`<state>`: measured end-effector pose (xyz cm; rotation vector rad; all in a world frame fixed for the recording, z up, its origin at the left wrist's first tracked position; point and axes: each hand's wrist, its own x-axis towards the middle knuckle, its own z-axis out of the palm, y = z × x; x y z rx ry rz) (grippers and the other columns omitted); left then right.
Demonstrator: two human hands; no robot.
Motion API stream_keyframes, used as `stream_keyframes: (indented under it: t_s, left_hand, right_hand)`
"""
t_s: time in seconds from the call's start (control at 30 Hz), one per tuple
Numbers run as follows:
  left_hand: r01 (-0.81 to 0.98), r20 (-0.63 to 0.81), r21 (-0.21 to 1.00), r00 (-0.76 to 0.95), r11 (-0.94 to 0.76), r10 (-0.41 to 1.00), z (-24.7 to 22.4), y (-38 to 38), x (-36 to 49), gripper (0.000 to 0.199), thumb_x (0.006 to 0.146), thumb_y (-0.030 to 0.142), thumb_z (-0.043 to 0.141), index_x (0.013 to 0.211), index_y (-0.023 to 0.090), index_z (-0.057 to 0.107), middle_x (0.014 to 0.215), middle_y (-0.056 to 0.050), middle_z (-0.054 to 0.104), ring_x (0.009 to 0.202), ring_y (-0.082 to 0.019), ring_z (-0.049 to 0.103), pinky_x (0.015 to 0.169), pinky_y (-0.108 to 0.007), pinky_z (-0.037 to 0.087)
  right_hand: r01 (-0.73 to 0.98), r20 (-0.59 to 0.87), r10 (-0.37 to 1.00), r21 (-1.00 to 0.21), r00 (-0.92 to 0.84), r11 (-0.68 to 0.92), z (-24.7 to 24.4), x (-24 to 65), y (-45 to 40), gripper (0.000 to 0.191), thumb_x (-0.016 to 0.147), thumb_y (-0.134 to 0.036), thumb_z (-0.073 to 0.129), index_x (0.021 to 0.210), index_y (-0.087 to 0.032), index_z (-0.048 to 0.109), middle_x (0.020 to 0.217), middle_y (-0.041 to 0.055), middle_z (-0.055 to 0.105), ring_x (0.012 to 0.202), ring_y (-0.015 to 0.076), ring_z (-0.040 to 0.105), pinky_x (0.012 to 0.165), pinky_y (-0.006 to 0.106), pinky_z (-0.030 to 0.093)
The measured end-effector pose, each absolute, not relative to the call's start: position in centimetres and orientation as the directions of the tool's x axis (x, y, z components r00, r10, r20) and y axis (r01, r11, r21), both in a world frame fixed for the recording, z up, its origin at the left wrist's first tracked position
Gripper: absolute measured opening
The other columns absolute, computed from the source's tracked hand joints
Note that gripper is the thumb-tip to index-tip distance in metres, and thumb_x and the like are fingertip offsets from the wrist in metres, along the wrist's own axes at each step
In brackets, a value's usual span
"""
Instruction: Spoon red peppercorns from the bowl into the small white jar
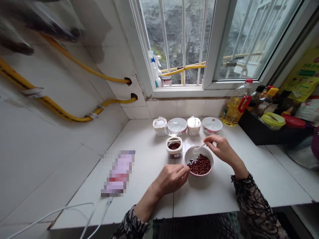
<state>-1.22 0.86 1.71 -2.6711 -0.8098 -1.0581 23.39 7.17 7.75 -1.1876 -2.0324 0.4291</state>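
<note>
A white bowl with a pink rim [211,168] stands on the white tiled counter, holding dark red peppercorn-like grains [201,165]. My right hand [220,148] pinches the handle of a small white spoon [196,149], whose head is inside the bowl near its back left edge. My left hand [174,177] is at the bowl's front left rim, thumb and fingers pressed together; whatever is between the fingertips is too small to name. Just left and behind the bowl, a small lidded container [174,152] stands open with similar dark red grains in it.
Along the back wall stand two white containers [193,127] and two bowls [212,125]. An oil bottle [231,111] and a black rack [254,131] of bottles are at the right. A blurred-out flat pink object [119,172] with a white cable lies left.
</note>
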Motion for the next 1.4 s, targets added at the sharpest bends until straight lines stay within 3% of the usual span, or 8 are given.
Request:
stream_keyframes:
  t_s: [0.2,0.33,0.5,0.8,0.93,1.1,1.23,1.4]
  left_hand:
    - [0.519,0.670,0.082,0.603,-0.850,0.433,1.7,0.9,-1.3,0.014,0.096,0.013,0.046,0.095,0.016,0.060,0.065,0.000,0.063,0.052,-0.012,0.058,0.046,-0.021,0.045]
    - [0.514,0.656,0.091,0.613,-0.853,0.439,1.6,0.8,-1.4,0.012,0.094,0.012,0.049,0.098,0.016,0.060,0.066,0.000,0.063,0.053,-0.012,0.059,0.047,-0.021,0.045]
    - [0.526,0.651,0.087,0.613,-0.846,0.448,1.4,0.8,-1.4,0.012,0.095,0.013,0.049,0.096,0.016,0.060,0.065,0.000,0.063,0.054,-0.011,0.059,0.049,-0.020,0.046]
    - [0.528,0.663,0.073,0.609,-0.846,0.436,1.6,0.9,-1.3,0.014,0.097,0.014,0.046,0.095,0.017,0.060,0.064,0.000,0.063,0.052,-0.011,0.058,0.048,-0.020,0.044]
    - [0.530,0.667,0.073,0.604,-0.845,0.436,1.5,0.9,-1.3,0.014,0.096,0.014,0.047,0.096,0.017,0.060,0.065,0.000,0.063,0.053,-0.011,0.058,0.048,-0.020,0.045]
    - [0.524,0.672,0.070,0.604,-0.849,0.428,1.6,0.9,-1.3,0.014,0.096,0.014,0.046,0.096,0.016,0.060,0.064,0.000,0.062,0.052,-0.012,0.058,0.046,-0.021,0.043]
    - [0.527,0.675,0.064,0.603,-0.848,0.426,1.6,0.9,-1.3,0.013,0.096,0.013,0.047,0.096,0.016,0.060,0.064,0.000,0.062,0.051,-0.012,0.057,0.046,-0.022,0.042]
    - [0.523,0.675,0.068,0.603,-0.849,0.426,1.6,0.9,-1.3,0.014,0.097,0.013,0.046,0.097,0.017,0.059,0.065,0.000,0.064,0.052,-0.012,0.058,0.047,-0.022,0.042]
  right_hand:
    - [0.707,0.303,0.859,-0.487,-0.413,0.512,6.6,22.3,6.7,0.018,0.085,-0.009,0.057,0.082,-0.019,0.072,0.084,0.0072,0.076,0.080,0.0198,0.066,0.083,0.037,0.048]
    - [0.646,0.238,0.850,-0.563,-0.471,0.516,6.6,21.1,6.1,0.022,0.085,-0.007,0.055,0.082,-0.019,0.073,0.081,0.0054,0.076,0.075,0.0174,0.066,0.081,0.033,0.049]
    - [0.624,0.150,0.908,-0.682,-0.390,0.381,6.4,21.7,6.5,0.022,0.081,-0.009,0.054,0.081,-0.018,0.074,0.075,0.0034,0.074,0.069,0.0152,0.064,0.066,0.026,0.048]
    - [0.543,0.141,0.936,-0.783,-0.322,0.304,6.6,22.8,7.2,0.019,0.082,-0.023,0.055,0.080,-0.017,0.073,0.074,0.0030,0.074,0.068,0.0161,0.064,0.065,0.027,0.048]
    - [0.628,0.182,0.938,-0.703,-0.295,0.334,6.8,23.0,7.1,0.019,0.084,-0.020,0.054,0.081,-0.019,0.073,0.076,0.0043,0.074,0.069,0.0169,0.065,0.065,0.028,0.047]
    - [0.735,0.253,0.907,-0.531,-0.338,0.422,6.7,22.4,6.8,0.020,0.084,-0.013,0.055,0.079,-0.020,0.073,0.080,0.0056,0.076,0.075,0.0195,0.066,0.082,0.036,0.046]
    - [0.673,0.196,0.890,-0.594,-0.411,0.441,6.5,21.9,6.5,0.022,0.081,-0.009,0.054,0.078,-0.020,0.074,0.077,0.0040,0.075,0.071,0.0168,0.065,0.075,0.030,0.047]
    - [0.620,0.123,0.933,-0.716,-0.339,0.320,6.7,22.3,6.7,0.021,0.081,-0.016,0.053,0.080,-0.018,0.074,0.074,0.0030,0.073,0.069,0.0158,0.063,0.065,0.026,0.045]
